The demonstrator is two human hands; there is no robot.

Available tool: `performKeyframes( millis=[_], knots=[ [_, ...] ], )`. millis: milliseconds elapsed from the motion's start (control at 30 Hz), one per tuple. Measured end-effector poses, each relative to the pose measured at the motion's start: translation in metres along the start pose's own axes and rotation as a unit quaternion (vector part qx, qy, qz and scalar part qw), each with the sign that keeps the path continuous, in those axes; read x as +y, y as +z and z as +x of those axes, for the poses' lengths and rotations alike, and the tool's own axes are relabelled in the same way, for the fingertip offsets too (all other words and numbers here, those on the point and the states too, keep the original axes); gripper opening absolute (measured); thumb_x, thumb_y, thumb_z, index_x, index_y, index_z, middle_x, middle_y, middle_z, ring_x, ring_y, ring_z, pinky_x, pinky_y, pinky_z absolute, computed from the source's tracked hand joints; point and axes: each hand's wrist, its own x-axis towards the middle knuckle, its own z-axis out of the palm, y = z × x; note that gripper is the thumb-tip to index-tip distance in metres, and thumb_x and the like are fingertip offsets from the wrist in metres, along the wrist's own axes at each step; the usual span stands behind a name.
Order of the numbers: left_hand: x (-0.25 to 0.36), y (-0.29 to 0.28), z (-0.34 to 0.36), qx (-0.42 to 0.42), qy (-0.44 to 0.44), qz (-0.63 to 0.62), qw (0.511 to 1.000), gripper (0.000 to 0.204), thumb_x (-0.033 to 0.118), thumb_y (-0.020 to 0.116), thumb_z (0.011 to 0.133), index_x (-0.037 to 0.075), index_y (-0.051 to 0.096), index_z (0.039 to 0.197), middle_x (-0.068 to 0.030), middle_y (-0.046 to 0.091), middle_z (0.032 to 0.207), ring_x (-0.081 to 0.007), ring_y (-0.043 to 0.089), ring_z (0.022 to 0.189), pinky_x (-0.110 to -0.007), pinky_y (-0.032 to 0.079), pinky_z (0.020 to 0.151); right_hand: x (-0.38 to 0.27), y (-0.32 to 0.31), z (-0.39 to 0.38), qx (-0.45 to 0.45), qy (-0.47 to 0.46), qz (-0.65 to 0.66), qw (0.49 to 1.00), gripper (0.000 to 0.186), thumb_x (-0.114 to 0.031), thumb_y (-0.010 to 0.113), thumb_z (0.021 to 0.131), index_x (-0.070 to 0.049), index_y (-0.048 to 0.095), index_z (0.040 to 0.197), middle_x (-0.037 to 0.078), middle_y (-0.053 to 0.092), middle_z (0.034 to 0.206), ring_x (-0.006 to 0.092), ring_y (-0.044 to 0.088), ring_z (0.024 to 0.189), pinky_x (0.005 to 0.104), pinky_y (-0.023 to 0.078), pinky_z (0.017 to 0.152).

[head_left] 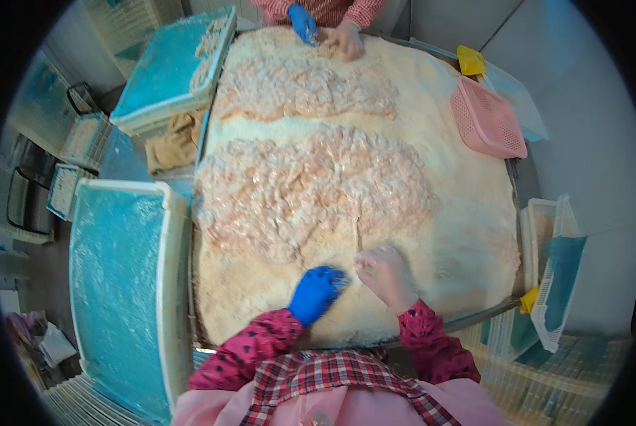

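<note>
My left hand (316, 294), in a blue glove, is closed with its fingers curled just above the crumb-covered table (467, 213). Its fingertips are smeared, so what they grip is hidden. Beside it my right hand (385, 275), in a thin clear glove, is closed, thumb and fingertips together. A thin pale strip of raw meat (356, 226) runs from the pile down to these fingertips. Just beyond both hands lies a wide, wet-looking pile of pinkish raw meat pieces (282, 192). A second such pile (304, 89) lies farther off, on the same pale crumbs.
Across the table a co-worker's gloved hands (325, 35) work at the far edge. Blue-lined white trays (163, 234) stand along the left, with a tan cloth (172, 147) between. A pink basket (485, 117) and yellow scoop (470, 61) sit at right; more trays (545, 312) stand lower right.
</note>
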Motion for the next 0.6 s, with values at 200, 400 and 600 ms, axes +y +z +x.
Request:
performKeyframes(
  millis=[200, 400, 600],
  knots=[
    [-0.002, -0.034, -0.044, 0.001, -0.102, 0.053, 0.993, 0.028, 0.010, 0.060, 0.077, 0.012, 0.063, 0.105, -0.0103, 0.060, 0.108, -0.0297, 0.056, 0.097, -0.040, 0.046, 0.080, 0.019, -0.008, -0.078, -0.035, 0.087, 0.095, 0.991, 0.021, -0.013, 0.067, 0.071, -0.006, 0.064, 0.090, 0.009, 0.061, 0.089, 0.0285, 0.056, 0.089, 0.0367, 0.044, 0.080],
    [-0.001, -0.030, -0.029, 0.028, -0.174, 0.017, 0.984, 0.038, 0.008, 0.058, 0.078, 0.014, 0.059, 0.115, -0.0102, 0.058, 0.113, -0.0319, 0.056, 0.097, -0.041, 0.046, 0.079, 0.018, 0.019, -0.044, 0.161, 0.215, -0.074, 0.960, 0.039, -0.011, 0.066, 0.076, -0.003, 0.055, 0.113, 0.013, 0.058, 0.104, 0.0287, 0.052, 0.101, 0.0379, 0.042, 0.089],
    [-0.001, -0.025, -0.033, 0.106, -0.139, 0.002, 0.985, 0.038, 0.009, 0.059, 0.077, 0.014, 0.060, 0.115, -0.0126, 0.059, 0.113, -0.0326, 0.060, 0.091, -0.040, 0.050, 0.077, -0.020, 0.042, -0.031, 0.156, 0.374, 0.321, 0.856, 0.039, -0.007, 0.060, 0.081, -0.004, 0.051, 0.119, 0.012, 0.059, 0.107, 0.0289, 0.054, 0.102, 0.0389, 0.042, 0.088]
  ],
)
